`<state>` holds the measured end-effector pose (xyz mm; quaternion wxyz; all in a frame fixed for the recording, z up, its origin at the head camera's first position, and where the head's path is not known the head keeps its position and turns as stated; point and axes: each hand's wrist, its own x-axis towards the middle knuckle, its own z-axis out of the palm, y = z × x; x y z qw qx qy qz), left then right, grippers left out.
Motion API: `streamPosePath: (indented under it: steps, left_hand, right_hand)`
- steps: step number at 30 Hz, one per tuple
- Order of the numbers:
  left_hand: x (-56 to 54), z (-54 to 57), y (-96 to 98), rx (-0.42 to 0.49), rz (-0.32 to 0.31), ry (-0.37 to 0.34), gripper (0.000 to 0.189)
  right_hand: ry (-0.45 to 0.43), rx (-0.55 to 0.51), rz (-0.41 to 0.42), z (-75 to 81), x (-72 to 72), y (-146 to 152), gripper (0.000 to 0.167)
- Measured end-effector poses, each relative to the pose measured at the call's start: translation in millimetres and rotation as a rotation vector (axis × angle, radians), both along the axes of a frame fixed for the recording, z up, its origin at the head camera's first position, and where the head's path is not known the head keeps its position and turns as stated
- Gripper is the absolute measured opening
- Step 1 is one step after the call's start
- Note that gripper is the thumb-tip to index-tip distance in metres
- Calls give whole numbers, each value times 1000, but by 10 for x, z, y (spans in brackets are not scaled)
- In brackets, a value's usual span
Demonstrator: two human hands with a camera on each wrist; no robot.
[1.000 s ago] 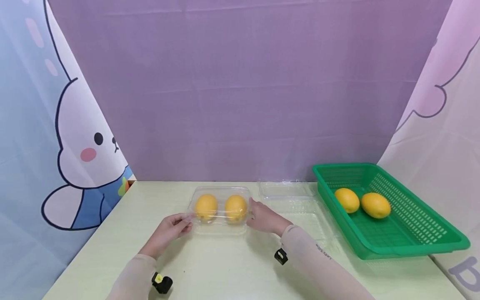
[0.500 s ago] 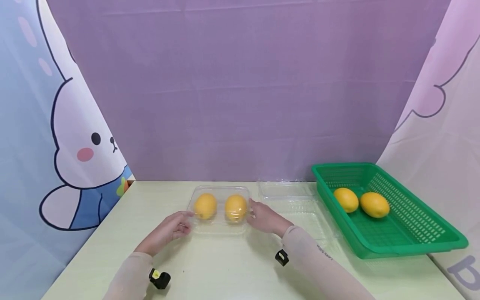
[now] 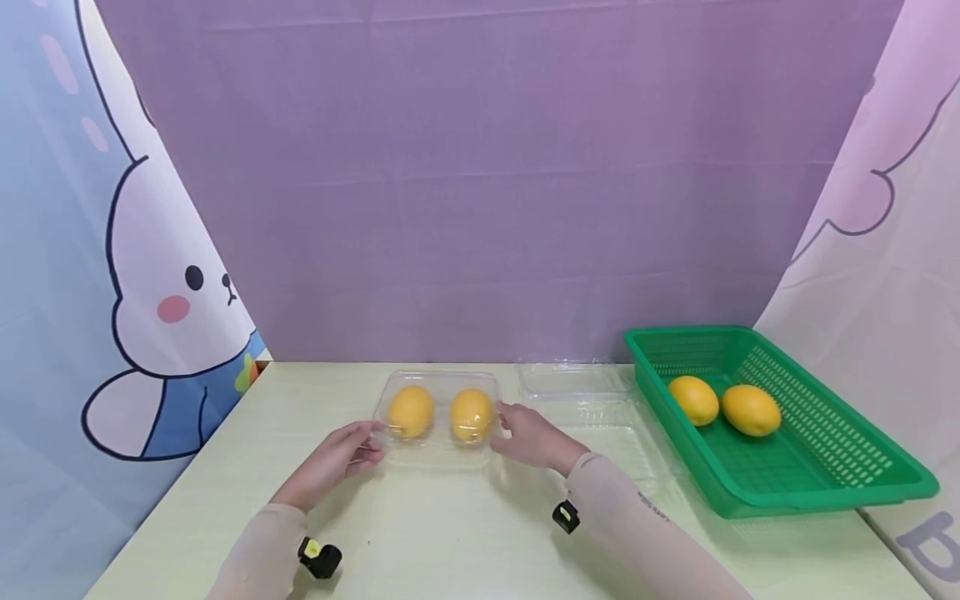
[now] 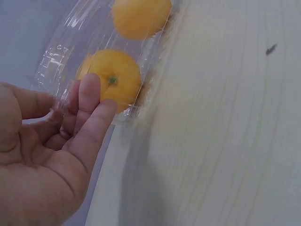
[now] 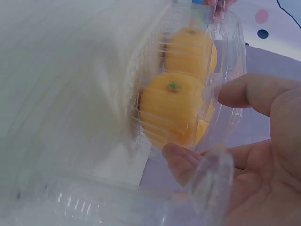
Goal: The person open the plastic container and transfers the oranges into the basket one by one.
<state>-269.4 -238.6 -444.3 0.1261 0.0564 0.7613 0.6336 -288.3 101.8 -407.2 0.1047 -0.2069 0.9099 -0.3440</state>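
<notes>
A clear plastic clamshell box [image 3: 438, 454] sits on the table with two yellow-orange citrus fruits, a left one [image 3: 410, 412] and a right one [image 3: 472, 415], under its lid. My left hand [image 3: 334, 461] is at the box's front left corner; in the left wrist view its thumb and fingers pinch the clear rim [image 4: 60, 96]. At the right side, my right hand [image 3: 534, 436] holds the box's edge, with the thumb [image 5: 242, 94] on the lid rim and the other fingers lower down by the wall. Both fruits show green stem ends in the wrist views.
A green basket [image 3: 817, 502] at the right holds two more such fruits [image 3: 722, 405]. Between it and the clamshell lies another clear plastic box [image 3: 600, 433], its lid part toward the purple backdrop [image 3: 480, 183]. Printed cloths hang on both sides.
The lid's front edge has come down a little toward the base. My left hand has shifted slightly left with its fingers loosened, and my right hand has slid slightly lower along the side.
</notes>
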Motion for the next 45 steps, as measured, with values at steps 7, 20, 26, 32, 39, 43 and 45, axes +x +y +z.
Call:
streamPosePath:
  steps: [7,20,26,32,39,43,45]
  left_hand:
    - [-16,8,18,42,34,-18,47]
    - [-16,2,37,76,85,-56,46]
    - [-23,-18,33,97,91,-56,46]
    - [-37,-26,46,108,109,-68,46]
    - [-32,-19,41,63,113,-71,56]
    - [-48,-18,33,34,102,-63,55]
    - [-60,-15,33,33,103,-58,55]
  right_hand:
    - [-14,-37,-12,-30,-24,-40,74]
    - [8,17,-8,-6,-20,-20,81]
    - [62,129,-74,10,35,-53,80]
    - [166,158,-87,-21,50,-53,60]
    - [210,138,-65,-63,40,-49,51]
    - [201,105,-73,-84,33,-57,53]
    - [186,85,-81,-95,34,-66,55]
